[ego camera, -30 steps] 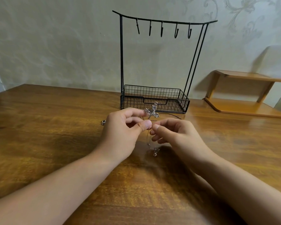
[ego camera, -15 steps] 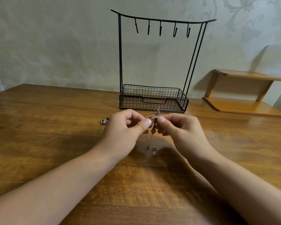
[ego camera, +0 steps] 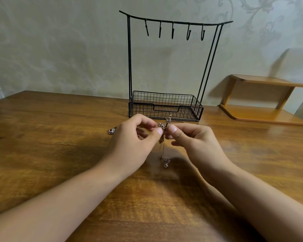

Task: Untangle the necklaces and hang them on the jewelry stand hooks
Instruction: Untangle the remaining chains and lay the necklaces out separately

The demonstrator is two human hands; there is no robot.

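Observation:
A tangle of thin silver necklaces (ego camera: 164, 127) hangs between my two hands, just above the wooden table (ego camera: 42, 137). My left hand (ego camera: 133, 137) pinches the tangle from the left with thumb and fingers. My right hand (ego camera: 191, 138) pinches it from the right. A chain end with a clasp (ego camera: 165, 161) dangles below onto the table. A small silver pendant (ego camera: 111, 131) lies on the table left of my left hand. The black wire jewelry stand (ego camera: 164, 105) stands behind, its several hooks (ego camera: 187, 34) bare.
The stand's mesh basket (ego camera: 196, 109) sits right behind my hands and holds nothing that I can see. A wooden shelf unit (ego camera: 262, 112) stands at the back right against the patterned wall. The table stretches wide to the left and toward me.
My hands have drawn closer together and lifted slightly. The pendant cluster has turned from lying flat above my fingers to hanging between my thumbs. The camera tilted a little.

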